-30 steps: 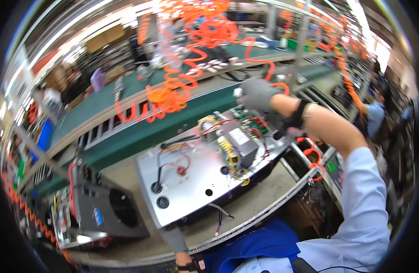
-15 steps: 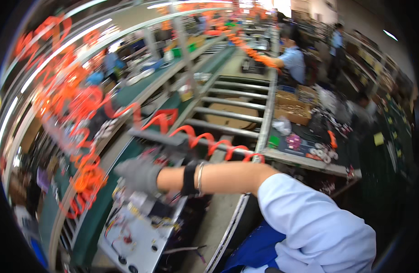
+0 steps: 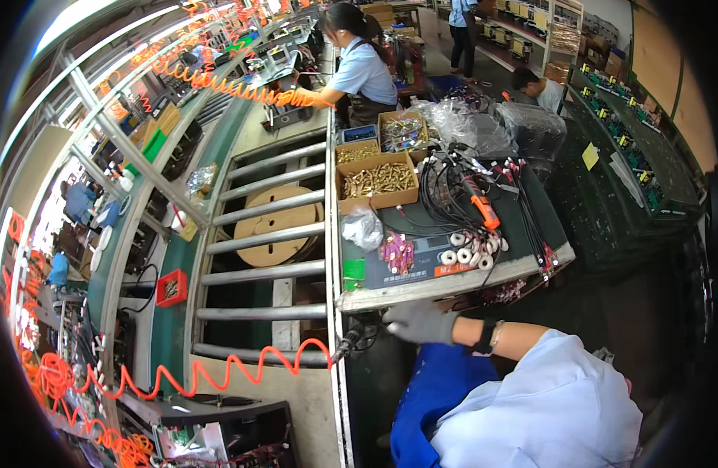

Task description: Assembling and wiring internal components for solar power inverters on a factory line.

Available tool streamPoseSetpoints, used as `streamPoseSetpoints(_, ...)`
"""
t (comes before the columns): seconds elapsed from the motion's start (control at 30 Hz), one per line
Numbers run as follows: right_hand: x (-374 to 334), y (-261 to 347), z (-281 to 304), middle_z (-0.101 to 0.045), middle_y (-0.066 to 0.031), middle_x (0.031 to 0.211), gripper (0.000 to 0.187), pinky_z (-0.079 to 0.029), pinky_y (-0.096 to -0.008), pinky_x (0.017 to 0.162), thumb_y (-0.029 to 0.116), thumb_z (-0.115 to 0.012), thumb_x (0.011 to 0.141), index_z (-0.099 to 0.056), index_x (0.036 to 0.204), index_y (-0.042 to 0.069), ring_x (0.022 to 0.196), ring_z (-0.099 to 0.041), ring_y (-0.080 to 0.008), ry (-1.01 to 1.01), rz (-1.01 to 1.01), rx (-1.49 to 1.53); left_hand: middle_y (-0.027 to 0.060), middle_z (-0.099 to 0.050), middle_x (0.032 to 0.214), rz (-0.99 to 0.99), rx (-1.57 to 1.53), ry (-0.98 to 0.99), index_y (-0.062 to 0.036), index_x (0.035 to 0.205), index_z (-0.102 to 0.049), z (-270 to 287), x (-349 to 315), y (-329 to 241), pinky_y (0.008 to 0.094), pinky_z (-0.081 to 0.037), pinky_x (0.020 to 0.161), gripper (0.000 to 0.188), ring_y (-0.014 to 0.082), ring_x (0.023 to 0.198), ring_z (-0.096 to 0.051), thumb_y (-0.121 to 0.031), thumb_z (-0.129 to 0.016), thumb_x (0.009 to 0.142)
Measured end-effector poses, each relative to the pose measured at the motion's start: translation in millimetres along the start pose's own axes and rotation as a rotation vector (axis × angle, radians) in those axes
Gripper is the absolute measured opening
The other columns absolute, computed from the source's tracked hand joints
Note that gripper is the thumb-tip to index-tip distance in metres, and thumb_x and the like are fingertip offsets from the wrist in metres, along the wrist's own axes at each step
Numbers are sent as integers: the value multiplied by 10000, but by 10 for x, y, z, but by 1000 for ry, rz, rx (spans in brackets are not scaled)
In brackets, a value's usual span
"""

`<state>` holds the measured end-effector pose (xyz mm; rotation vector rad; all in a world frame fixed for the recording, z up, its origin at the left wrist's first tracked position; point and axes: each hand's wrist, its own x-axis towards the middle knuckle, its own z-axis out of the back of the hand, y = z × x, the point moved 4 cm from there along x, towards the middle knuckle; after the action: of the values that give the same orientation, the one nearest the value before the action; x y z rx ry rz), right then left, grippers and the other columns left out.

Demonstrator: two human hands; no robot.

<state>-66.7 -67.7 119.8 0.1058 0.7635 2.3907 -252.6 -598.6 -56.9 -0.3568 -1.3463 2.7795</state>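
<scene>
My right hand (image 3: 423, 322), in a grey glove with a black strap and a bracelet at the wrist, is in front of the near edge of the side table (image 3: 452, 290). Its fingers point left, loosely apart, and I see nothing in them. Left of the hand, a dark tool (image 3: 347, 343) rests at the conveyor's rail on the end of a red coiled air hose (image 3: 242, 370); a small gap separates it from the glove. At the bottom left lies an opened dark-framed unit (image 3: 277, 429) with wiring inside. My left hand is out of sight.
Cardboard boxes of brass fittings (image 3: 380, 181), black cables (image 3: 445, 187), an orange-handled tool (image 3: 481, 204) and white rings (image 3: 464, 253) cover the side table. Metal rollers (image 3: 265, 313) run along the left. A co-worker (image 3: 363, 78) works farther up the line.
My right hand has swung from above the metal unit on the left to the front of the side table. The view has turned rightward.
</scene>
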Motion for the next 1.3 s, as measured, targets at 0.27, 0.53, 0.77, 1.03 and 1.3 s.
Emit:
streamPoseSetpoints(0.27,-358,-1452,294,-666,-144,972,277,-501,-442,796,286,-574,828,-642,1047,131,917,-642,-323,-228,-313,-36,216,-531,1279,5,-45,382,-64,1242,-530,-759,77,-120,405,-480,898,387,267,1105,-573,-260,-602,916)
streamPoseSetpoints(0.53,-1410,-3037,934,-621,-181,1013,304,-506,-445,816,292,-642,806,-614,1018,76,955,-618,-368,-1001,-1052,-59,154,-585,1113,241,-147,499,-66,1229,-527,-1115,139,-838,371,-497,763,310,247,959,-604,-196,-549,949)
streamPoseSetpoints(0.77,-1785,-3658,1007,-610,-195,1119,328,-514,-458,862,302,-638,849,-625,1049,43,1055,-605,-382,-544,-1376,-97,114,-606,1021,398,-391,685,-94,1276,-476,-1258,109,-1504,365,-487,656,334,224,874,-608,-147,-548,954)
streamPoseSetpoints(1.03,-1783,-3666,1157,-670,-169,1058,295,-531,-443,844,315,-556,905,-698,1003,76,1021,-641,-345,-449,-1425,-104,158,-565,1213,479,-281,644,-68,1316,-458,-1602,190,-1279,388,-510,838,423,247,1060,-583,-180,-590,930)
streamPoseSetpoints(1.3,-1620,-2999,1868,-615,-202,810,207,-469,-498,655,275,-554,911,-623,869,85,729,-570,-423,-1141,-805,-204,138,-561,1201,441,-231,701,-82,1317,-452,-1756,336,-1420,394,-522,835,436,237,1052,-584,-234,-594,933)
